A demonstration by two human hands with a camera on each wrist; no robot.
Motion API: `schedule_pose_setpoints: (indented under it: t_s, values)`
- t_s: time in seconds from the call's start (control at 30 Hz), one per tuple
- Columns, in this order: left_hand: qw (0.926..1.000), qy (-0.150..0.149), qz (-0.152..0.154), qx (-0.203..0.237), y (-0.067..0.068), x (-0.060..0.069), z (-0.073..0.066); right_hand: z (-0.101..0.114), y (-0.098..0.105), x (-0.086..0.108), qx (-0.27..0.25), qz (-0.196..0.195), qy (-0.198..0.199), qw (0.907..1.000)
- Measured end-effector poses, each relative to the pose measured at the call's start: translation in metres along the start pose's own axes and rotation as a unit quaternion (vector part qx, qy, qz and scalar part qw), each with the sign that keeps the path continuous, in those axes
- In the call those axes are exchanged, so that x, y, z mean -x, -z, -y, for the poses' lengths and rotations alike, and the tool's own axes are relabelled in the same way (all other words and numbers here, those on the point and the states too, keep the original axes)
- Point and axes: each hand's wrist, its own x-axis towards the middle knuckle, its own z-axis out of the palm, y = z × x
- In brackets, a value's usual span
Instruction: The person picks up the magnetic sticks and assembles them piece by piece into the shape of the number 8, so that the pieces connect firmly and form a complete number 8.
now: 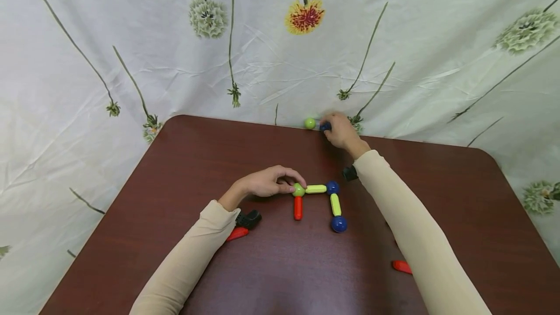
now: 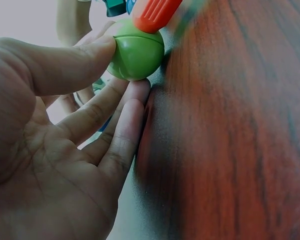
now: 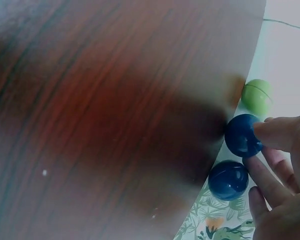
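green, glossy and circled by a thin seam, the near green ball (image 2: 140, 57) sits on the reddish-brown surface (image 1: 262, 266), held in the narrow grip of the left hand (image 1: 272, 182). a ridged red stick (image 1: 298, 208) and a pale yellow stick (image 1: 316, 189) touch it. the right hand (image 1: 340, 130) has its grip on a shiny dark blue ball (image 3: 240, 136) at the far edge, between a far green ball (image 3: 256, 97) and a second blue ball (image 3: 228, 181), all beside the white floral cloth (image 1: 271, 52).

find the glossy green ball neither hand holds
In the head view, the glossy green ball sits at the far edge of the brown wooden table, right of centre, left of the shiny blue ball the right hand pinches.
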Motion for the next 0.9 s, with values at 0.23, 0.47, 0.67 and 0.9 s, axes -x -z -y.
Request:
schedule_pose_setpoints:
  t_s: [0.23,0.47,0.67,0.9]
  values:
    - [1.0000,0.002,-0.002,0.003,0.001,0.000,0.000,0.002,-0.003,0.002,0.024,0.007,0.019,0.9995]
    - [0.9999,0.007,-0.007,-0.006,0.001,0.001,0.001,0.003,-0.007,0.008,0.042,0.016,0.025,0.9987]
    - [0.9999,0.011,-0.007,-0.004,0.000,0.002,0.001,-0.002,-0.010,0.015,0.037,0.014,0.029,0.9988]
    - [0.9999,0.002,-0.004,-0.014,-0.001,-0.001,0.001,-0.008,-0.007,0.033,0.025,-0.009,0.057,0.9980]
